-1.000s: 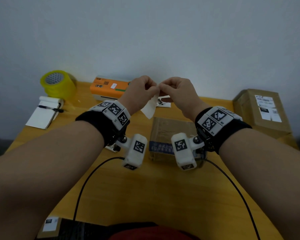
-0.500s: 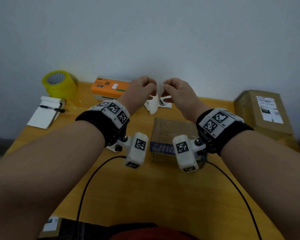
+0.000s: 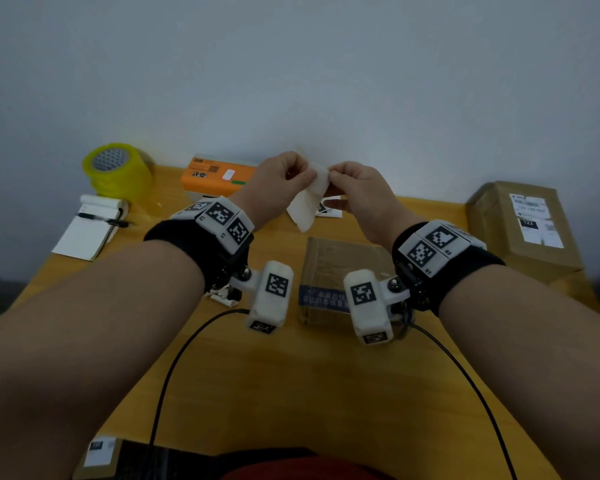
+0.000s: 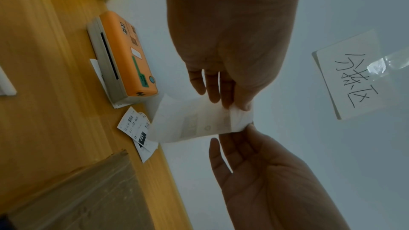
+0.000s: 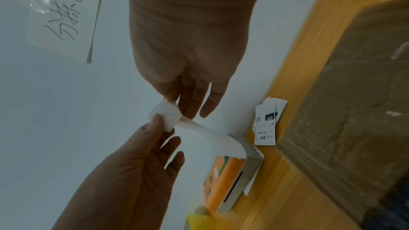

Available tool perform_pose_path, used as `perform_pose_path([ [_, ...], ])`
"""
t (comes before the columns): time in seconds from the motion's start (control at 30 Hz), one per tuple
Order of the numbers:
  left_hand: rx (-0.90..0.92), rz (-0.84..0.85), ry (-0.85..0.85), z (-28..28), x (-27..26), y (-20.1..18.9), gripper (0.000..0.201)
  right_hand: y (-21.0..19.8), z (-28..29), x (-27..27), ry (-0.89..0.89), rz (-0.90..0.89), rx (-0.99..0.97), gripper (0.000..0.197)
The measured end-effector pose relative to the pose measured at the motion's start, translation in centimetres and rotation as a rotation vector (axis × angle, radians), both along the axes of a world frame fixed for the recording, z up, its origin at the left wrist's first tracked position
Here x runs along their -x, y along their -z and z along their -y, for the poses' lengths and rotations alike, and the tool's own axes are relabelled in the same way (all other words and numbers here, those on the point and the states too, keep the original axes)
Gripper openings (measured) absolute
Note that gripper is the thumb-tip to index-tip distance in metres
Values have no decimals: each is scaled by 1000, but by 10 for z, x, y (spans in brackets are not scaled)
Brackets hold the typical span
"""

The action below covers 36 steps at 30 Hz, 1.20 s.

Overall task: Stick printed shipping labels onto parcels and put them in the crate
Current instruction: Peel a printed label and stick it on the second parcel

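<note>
Head view: left hand (image 3: 280, 183) and right hand (image 3: 357, 188) each pinching white paper shipping label (image 3: 307, 206) above brown taped cardboard parcel (image 3: 340, 268); second brown box (image 3: 523, 230) already labelled.
Left wrist: backing corner peeling.
Right wrist: sticking, crating judged left.

Both forearms were raised side by side over the desk (image 3: 291, 393), wrists strapped with black bands carrying tagged white camera pods. Left hand (image 3: 279, 187) and right hand (image 3: 359, 188) met at the fingertips, thumb and forefinger of each pinching the top edge of the label (image 3: 309, 200). Remaining fingers (image 4: 199, 83) hung loosely extended, palms facing each other.
</note>
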<state>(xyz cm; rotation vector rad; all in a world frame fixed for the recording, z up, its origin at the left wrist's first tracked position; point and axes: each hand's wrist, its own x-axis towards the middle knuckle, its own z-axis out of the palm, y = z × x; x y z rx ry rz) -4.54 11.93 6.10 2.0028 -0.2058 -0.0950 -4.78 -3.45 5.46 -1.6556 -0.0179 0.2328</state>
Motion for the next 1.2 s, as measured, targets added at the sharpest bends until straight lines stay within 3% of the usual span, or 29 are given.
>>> perform_pose_path([
  [0.37,-91,-54,36,2,6,-3,17,-11,-2,3,4,15,-7,31],
  [0.67,-85,-78,47,6,9,-3,15,-2,-2,2,31,87,101,7],
  [0.9,-7,-120,30,5,9,-1,24,4,3,-2,75,33,76,11],
  [1.2,-40,-22,-34,8,2,-7,25,2,-8,-1,54,245,198,11],
])
